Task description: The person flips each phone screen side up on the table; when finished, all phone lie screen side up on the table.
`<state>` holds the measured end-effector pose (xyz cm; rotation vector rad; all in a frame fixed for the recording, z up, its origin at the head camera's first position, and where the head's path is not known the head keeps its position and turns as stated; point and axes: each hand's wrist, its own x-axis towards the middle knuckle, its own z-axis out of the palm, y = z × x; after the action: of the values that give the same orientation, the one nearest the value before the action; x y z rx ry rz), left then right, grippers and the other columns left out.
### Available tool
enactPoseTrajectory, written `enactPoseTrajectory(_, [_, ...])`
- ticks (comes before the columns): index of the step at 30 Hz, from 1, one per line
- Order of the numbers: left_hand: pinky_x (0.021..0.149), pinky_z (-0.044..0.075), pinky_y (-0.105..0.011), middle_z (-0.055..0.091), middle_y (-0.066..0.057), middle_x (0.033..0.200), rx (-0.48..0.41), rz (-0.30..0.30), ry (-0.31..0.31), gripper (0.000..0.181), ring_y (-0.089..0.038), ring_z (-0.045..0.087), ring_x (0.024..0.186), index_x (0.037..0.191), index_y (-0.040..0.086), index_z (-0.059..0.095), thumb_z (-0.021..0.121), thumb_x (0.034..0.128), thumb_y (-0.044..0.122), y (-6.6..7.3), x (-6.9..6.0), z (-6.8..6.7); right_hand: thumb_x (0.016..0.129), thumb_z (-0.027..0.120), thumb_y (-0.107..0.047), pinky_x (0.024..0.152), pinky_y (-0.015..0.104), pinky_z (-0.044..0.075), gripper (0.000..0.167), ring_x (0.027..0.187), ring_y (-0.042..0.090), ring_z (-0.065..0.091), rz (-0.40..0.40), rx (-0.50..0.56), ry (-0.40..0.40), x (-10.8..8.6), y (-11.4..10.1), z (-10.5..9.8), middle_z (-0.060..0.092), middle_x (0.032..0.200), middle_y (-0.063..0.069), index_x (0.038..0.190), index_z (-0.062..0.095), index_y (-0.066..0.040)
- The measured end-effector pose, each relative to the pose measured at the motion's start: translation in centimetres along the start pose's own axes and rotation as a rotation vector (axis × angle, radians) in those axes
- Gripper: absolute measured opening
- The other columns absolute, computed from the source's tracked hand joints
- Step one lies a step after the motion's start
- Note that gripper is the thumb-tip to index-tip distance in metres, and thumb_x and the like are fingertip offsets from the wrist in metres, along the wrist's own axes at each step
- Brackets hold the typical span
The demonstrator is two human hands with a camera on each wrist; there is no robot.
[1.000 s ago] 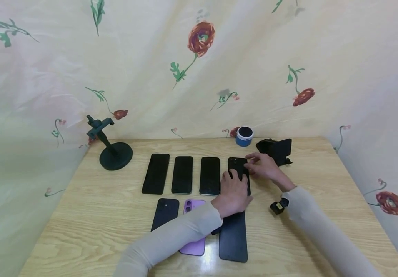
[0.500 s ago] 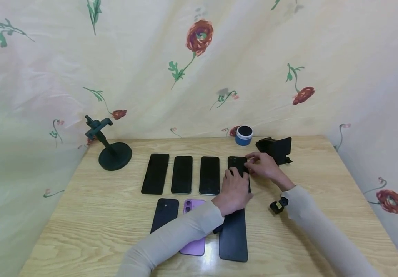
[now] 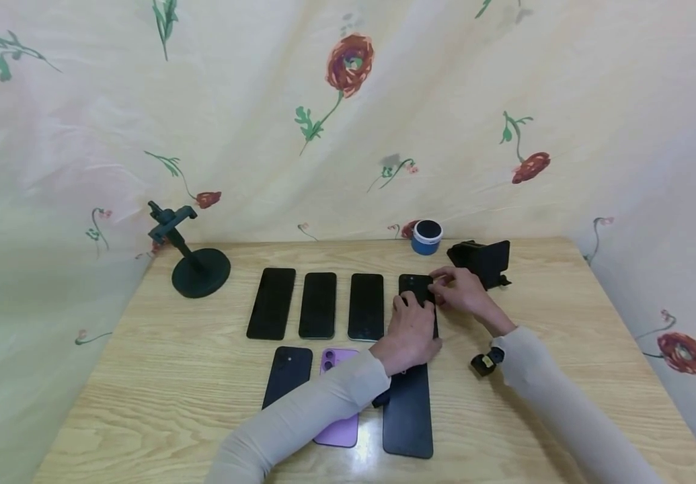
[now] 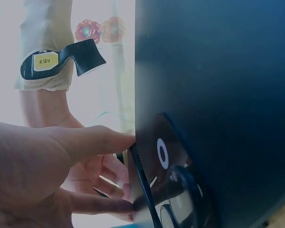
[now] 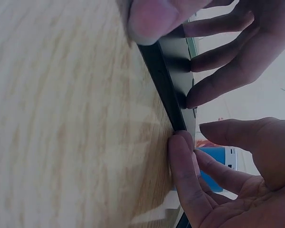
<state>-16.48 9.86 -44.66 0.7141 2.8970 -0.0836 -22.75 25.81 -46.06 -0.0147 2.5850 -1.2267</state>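
A black phone (image 3: 414,282) lies flat, camera side up, at the right end of the back row. Bent fingers of my left hand (image 3: 409,337) rest on its back. In the right wrist view the left thumb (image 5: 149,23) sits at the phone's side edge (image 5: 164,80), holding it with the fingers. My right hand (image 3: 461,292) is at the far right corner. There a right fingertip (image 5: 181,142) touches the edge, while another digit (image 5: 223,133) stands apart from it. Under the left wrist lies a long dark phone (image 3: 408,417). The left forearm partly covers a purple phone (image 3: 338,430).
Three black phones (image 3: 271,304) continue the back row leftward. A dark blue phone (image 3: 290,370) lies in front, partly under the sleeve. Farther back are a round-based phone stand (image 3: 201,272), a blue and white speaker (image 3: 426,237) and a black folding stand (image 3: 487,261).
Both hands stay at the black phone; the left fingers and wrist shift only slightly. The phones keep their places, and the head view tilts a little.
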Motion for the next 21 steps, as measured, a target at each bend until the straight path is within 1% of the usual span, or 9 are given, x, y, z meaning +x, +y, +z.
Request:
enactPoseTrajectory(2, [0.115,0.043,-0.039,0.057,-0.018,0.146,-0.012,0.006,0.005,0.074,-0.030,0.052,0.135,0.150,0.014,0.054,0.065,0.0950,0.062,-0.1,0.0,0.0,0.105,0.059,-0.014,0.071,0.028,0.062,0.042,0.080,0.013,0.074,0.000,0.009,0.001,0.0,0.1,0.0,0.066,0.121,0.028,0.143,0.056,0.004])
enactPoseTrajectory(7, [0.115,0.044,-0.038,0.055,-0.019,0.145,-0.085,0.009,0.017,0.075,-0.029,0.052,0.131,0.150,0.012,0.053,0.067,0.0947,0.061,-0.3,0.0,0.1,0.104,0.060,-0.012,0.071,0.029,0.061,0.043,0.079,0.016,0.074,-0.012,0.015,0.012,-0.3,0.2,0.0,0.066,0.122,0.029,0.143,0.055,0.003])
enactPoseTrajectory(10, [0.115,0.045,-0.037,0.054,-0.019,0.146,-0.127,0.007,0.012,0.074,-0.029,0.051,0.130,0.151,0.012,0.052,0.067,0.0952,0.059,-0.4,0.0,0.3,0.103,0.058,-0.011,0.069,0.028,0.060,0.043,0.077,0.016,0.073,-0.018,0.016,0.014,-0.5,0.2,0.0,0.068,0.119,0.028,0.144,0.054,0.002])
enactPoseTrajectory(14, [0.112,0.047,-0.036,0.053,-0.020,0.146,-0.184,0.001,0.006,0.073,-0.029,0.051,0.128,0.151,0.012,0.051,0.067,0.0956,0.058,-0.6,0.0,0.4,0.103,0.055,-0.009,0.067,0.029,0.061,0.045,0.075,0.015,0.072,-0.006,0.056,0.010,-0.7,0.2,0.1,0.070,0.114,0.027,0.147,0.052,0.002])
enactPoseTrajectory(17, [0.112,0.047,-0.036,0.053,-0.020,0.145,-0.201,0.006,0.011,0.073,-0.029,0.051,0.127,0.150,0.012,0.052,0.067,0.0958,0.057,-0.7,-0.1,0.5,0.103,0.053,-0.006,0.067,0.030,0.062,0.047,0.074,0.015,0.073,-0.012,0.077,0.006,-0.9,0.3,0.1,0.070,0.111,0.026,0.149,0.050,0.002])
enactPoseTrajectory(21, [0.115,0.044,-0.039,0.056,-0.020,0.145,-0.190,0.025,0.021,0.070,-0.030,0.051,0.130,0.148,0.011,0.053,0.066,0.0965,0.057,-0.8,-0.3,0.6,0.102,0.051,-0.004,0.068,0.030,0.062,0.049,0.076,0.016,0.072,-0.033,0.081,-0.006,-1.2,0.6,0.1,0.070,0.109,0.026,0.151,0.047,0.001])
